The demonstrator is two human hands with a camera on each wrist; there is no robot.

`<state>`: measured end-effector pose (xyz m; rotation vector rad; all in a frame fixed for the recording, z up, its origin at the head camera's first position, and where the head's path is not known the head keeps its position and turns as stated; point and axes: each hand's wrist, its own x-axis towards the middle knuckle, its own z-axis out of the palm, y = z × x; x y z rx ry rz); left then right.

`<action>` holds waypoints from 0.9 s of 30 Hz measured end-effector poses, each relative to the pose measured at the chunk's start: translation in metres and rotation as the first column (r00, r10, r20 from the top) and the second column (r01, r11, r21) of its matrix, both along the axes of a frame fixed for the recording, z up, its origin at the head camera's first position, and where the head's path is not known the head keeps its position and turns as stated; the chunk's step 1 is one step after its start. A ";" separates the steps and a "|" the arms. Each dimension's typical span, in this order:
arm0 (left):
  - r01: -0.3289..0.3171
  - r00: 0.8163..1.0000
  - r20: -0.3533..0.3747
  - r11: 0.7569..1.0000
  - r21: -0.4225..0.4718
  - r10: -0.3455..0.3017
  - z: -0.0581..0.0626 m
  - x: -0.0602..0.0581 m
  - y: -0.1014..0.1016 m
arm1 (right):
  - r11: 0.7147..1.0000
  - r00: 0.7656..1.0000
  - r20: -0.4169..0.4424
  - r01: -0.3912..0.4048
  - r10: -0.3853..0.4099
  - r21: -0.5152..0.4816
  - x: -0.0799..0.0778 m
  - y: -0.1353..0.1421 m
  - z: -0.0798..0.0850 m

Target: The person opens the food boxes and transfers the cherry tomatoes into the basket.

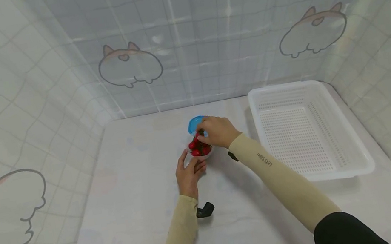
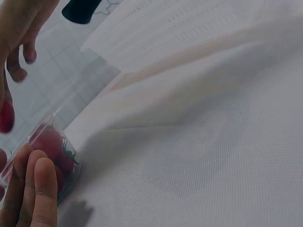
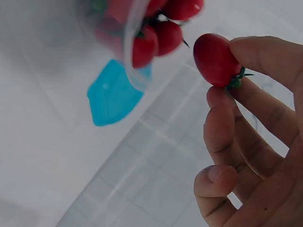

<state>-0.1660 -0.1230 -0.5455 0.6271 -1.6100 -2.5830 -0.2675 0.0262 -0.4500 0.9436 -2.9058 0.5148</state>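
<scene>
My right hand [image 1: 218, 131] pinches a red cherry tomato [image 3: 215, 59] with a green calyx between thumb and fingers, just above a small clear plastic container [image 3: 130, 47]. Several more red cherry tomatoes [image 1: 201, 151] with green stems fill that container, which stands on the white table. Low at its near left side, my left hand [image 1: 188, 175] holds the container, thumb on the left and fingers along the front. Behind it shows a blue lid [image 3: 113, 94], partly hidden by the right hand in the head view.
A large white perforated plastic basket [image 1: 295, 135] stands at the right of the white-covered table [image 1: 133, 192]. Tiled-pattern curtains [image 1: 209, 63] with cartoon animal prints enclose the back and sides. A black device [image 1: 205, 210] sits by my left wrist.
</scene>
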 end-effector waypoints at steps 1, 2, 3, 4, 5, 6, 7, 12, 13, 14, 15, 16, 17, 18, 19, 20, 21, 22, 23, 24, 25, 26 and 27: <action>0.002 1.000 -0.003 1.000 0.002 -0.002 0.000 -0.001 0.001 | 1.000 1.000 -0.003 0.009 -0.009 -0.022 -0.002 0.004 0.003; 0.005 1.000 -0.004 1.000 0.001 -0.005 0.001 -0.002 0.002 | 0.999 1.000 -0.006 0.017 -0.017 -0.047 -0.004 0.009 0.005; 0.008 1.000 -0.004 1.000 0.002 -0.008 0.001 -0.003 0.003 | 0.997 1.000 -0.008 0.026 -0.027 -0.070 -0.005 0.014 0.008; 0.011 1.000 -0.004 1.000 0.004 -0.011 0.001 -0.004 0.003 | 0.995 0.999 -0.010 0.035 -0.037 -0.095 -0.007 0.019 0.010; 0.013 1.000 -0.003 1.000 0.004 -0.013 0.001 -0.004 0.004 | 0.992 0.999 -0.015 0.044 -0.046 -0.117 -0.008 0.024 0.013; 0.015 1.000 -0.003 1.000 -0.001 -0.015 0.001 -0.004 0.004 | 0.989 0.998 -0.026 0.052 -0.056 -0.135 -0.010 0.029 0.014; 0.017 1.000 -0.001 1.000 -0.006 -0.017 0.000 -0.003 0.004 | 0.987 0.997 -0.035 0.060 -0.066 -0.150 -0.011 0.034 0.015; 0.012 1.000 0.012 0.999 -0.033 -0.012 -0.001 0.001 0.002 | 0.975 0.987 -0.094 0.113 -0.133 -0.192 -0.015 0.059 0.020; 0.011 1.000 0.013 0.999 -0.038 -0.010 -0.001 0.002 0.001 | 0.972 0.984 -0.100 0.127 -0.149 -0.199 -0.016 0.064 0.020; 0.009 1.000 0.013 0.999 -0.039 -0.008 -0.001 0.003 0.001 | 0.967 0.981 -0.105 0.141 -0.166 -0.211 -0.016 0.068 0.020; 0.008 1.000 0.013 0.999 -0.042 -0.008 0.000 0.004 0.000 | 0.963 0.977 -0.108 0.156 -0.182 -0.218 -0.017 0.073 0.021; 0.007 1.000 0.011 0.999 -0.039 -0.006 0.001 0.005 0.000 | 0.959 0.974 -0.113 0.169 -0.198 -0.227 -0.018 0.078 0.021; 0.007 1.000 0.009 0.999 -0.037 -0.007 0.001 0.005 0.000 | 0.954 0.971 -0.117 0.177 -0.210 -0.242 -0.018 0.083 0.021; 0.006 1.000 0.005 0.999 -0.033 -0.006 0.001 0.005 0.001 | 0.949 0.968 -0.124 0.183 -0.220 -0.256 -0.019 0.089 0.021; 0.006 1.000 0.002 1.000 -0.027 -0.006 0.001 0.005 0.001 | 0.946 0.964 -0.134 0.188 -0.230 -0.265 -0.020 0.094 0.020; 0.006 1.000 0.000 1.000 -0.023 -0.006 0.001 0.005 0.001 | 0.942 0.961 -0.143 0.192 -0.237 -0.275 -0.021 0.099 0.020; 0.008 1.000 -0.001 1.000 -0.022 -0.008 0.001 0.005 0.002 | 0.940 0.957 -0.154 0.194 -0.244 -0.282 -0.022 0.105 0.020; 0.008 1.000 -0.001 1.000 -0.018 -0.008 0.001 0.004 0.002 | 0.937 0.954 -0.164 0.196 -0.250 -0.290 -0.023 0.110 0.019; 0.010 1.000 0.000 1.000 -0.022 -0.010 0.001 0.004 0.002 | 0.934 0.951 -0.173 0.197 -0.255 -0.298 -0.023 0.115 0.019; 0.011 1.000 0.001 1.000 -0.023 -0.011 0.001 0.004 0.003 | 0.933 0.948 -0.183 0.198 -0.260 -0.301 -0.025 0.120 0.019; 0.013 1.000 0.003 1.000 -0.027 -0.013 0.002 0.004 0.003 | 0.930 0.945 -0.189 0.200 -0.266 -0.307 -0.025 0.124 0.018; 0.015 1.000 0.002 0.999 -0.028 -0.015 0.002 0.003 0.004 | 0.928 0.943 -0.194 0.202 -0.271 -0.313 -0.027 0.129 0.018; 0.017 1.000 0.002 0.999 -0.030 -0.016 0.002 0.003 0.004 | 0.925 0.940 -0.198 0.205 -0.277 -0.318 -0.028 0.133 0.018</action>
